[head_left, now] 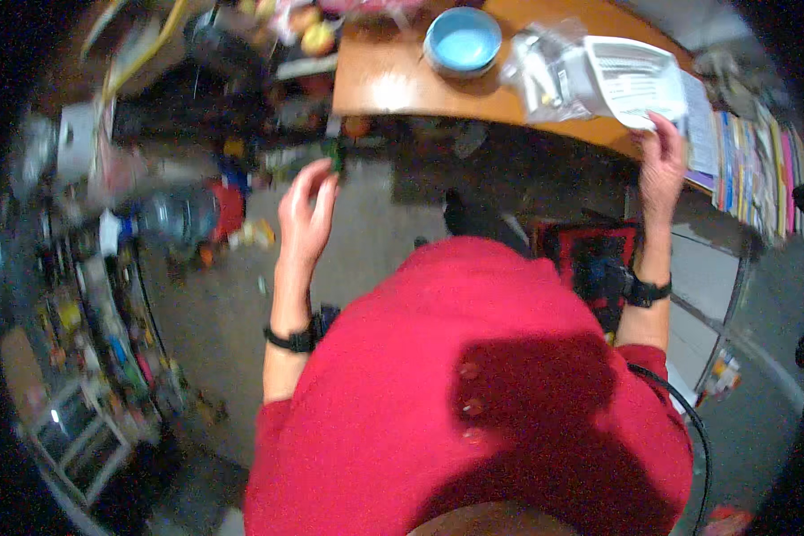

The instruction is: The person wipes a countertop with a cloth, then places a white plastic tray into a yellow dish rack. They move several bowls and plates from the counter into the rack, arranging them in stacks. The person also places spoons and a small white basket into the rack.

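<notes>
My left hand (308, 201) hangs over the floor left of the wooden table (375, 80), fingers parted and a little curled. A small dark green thing shows just past its fingertips; blur hides whether they touch. At the table's right front edge my right hand (663, 147) has its fingertips at the lower edge of a white printed paper (636, 80). Whether the fingers grip the paper cannot be told. Beside the paper lies a clear plastic bag (549, 77) with white items inside. A light blue bowl (463, 41) stands on the table to the left of the bag.
A row of books and folders (757, 167) runs along the right. Round yellowish things (317, 39) lie at the upper left. Below the table stands a red-edged dark object (596, 254), beside a pale cabinet (703, 275). Crowded shelves (107, 321) and a large clear bottle (181, 214) are at left.
</notes>
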`<state>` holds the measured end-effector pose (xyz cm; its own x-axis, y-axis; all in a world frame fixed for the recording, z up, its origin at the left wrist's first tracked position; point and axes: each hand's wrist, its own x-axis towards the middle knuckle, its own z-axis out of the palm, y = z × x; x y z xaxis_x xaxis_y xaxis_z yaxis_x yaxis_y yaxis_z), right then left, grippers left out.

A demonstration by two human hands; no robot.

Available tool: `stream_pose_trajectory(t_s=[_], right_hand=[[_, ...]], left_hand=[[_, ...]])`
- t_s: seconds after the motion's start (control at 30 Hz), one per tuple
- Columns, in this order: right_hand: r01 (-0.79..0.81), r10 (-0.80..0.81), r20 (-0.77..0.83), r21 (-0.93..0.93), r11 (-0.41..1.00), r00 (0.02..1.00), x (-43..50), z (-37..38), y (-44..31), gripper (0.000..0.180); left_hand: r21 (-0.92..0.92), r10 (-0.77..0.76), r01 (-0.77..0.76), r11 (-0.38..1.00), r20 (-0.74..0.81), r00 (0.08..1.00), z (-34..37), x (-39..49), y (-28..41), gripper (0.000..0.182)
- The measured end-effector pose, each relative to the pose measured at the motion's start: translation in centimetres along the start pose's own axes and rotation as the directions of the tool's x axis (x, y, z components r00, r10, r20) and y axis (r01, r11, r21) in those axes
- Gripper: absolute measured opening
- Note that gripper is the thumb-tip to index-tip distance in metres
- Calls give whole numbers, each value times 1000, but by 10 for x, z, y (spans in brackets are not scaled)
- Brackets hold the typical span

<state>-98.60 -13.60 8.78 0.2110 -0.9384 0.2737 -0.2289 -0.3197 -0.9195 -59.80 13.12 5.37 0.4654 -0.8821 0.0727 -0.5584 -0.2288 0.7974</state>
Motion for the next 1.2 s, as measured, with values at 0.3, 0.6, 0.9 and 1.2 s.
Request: stream_pose_trajectory(t_s=[0.3,0.6,0.9,1.2], right_hand=[[192,-191,176,12,981,966,-1,1,6,27],[212,-335,377,332,919,864,43,11,17,24],[235,-643,673,602,763,366,43,73,-12,28],[159,-497,810,471,868,312,12,83,-19,36]], left_hand=[[-44,-452,450,892,-126,883,33,-108,-4,24],[-192,-625,596,780,-289,725,87,-145,53,25],[-818,-559,399,414,117,821,93,-53,117,64],[-724,-469,497,479,268,842,104,-15,145,38]])
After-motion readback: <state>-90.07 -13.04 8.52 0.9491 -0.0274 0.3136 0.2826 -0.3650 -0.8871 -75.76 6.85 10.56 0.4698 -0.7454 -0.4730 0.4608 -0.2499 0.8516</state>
